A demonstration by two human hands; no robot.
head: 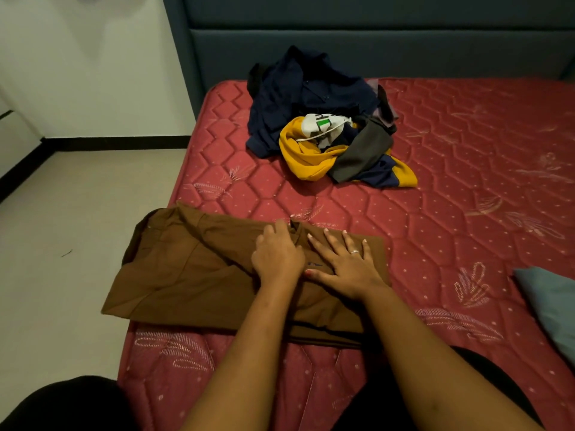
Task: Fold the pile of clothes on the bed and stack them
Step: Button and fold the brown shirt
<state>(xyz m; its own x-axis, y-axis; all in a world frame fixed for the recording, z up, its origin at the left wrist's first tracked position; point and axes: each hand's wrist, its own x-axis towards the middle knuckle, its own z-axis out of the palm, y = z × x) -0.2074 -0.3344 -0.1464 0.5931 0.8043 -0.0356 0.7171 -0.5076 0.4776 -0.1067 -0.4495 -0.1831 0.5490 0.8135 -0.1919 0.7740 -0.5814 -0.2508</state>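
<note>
I have both hands down on the brown shirt [193,275], which lies at the near left corner of the mattress [466,181]. Its long axis runs left to right, and its left end reaches past the mattress edge over the floor. My right hand [345,262] is spread flat, fingers straight and apart, pressing the right end of the shirt and gripping nothing. My left hand [277,253] sits just beside it, touching at the thumb side, with fingers curled down into the cloth by the collar — it looks to be pinching a fold there, though the fingertips are hidden under the knuckles.

What the next move turns on, as I judge it: nearly all the loose length lies to the left of both hands, and the left hand is the nearer one to it. So the right hand would pin while the left reaches out for the far-left end and brings it across.

The pile of clothes [311,98] waits well apart toward the far side — navy, yellow and grey pieces tangled. A grey-blue cloth [553,300] lies at the near right edge.
</note>
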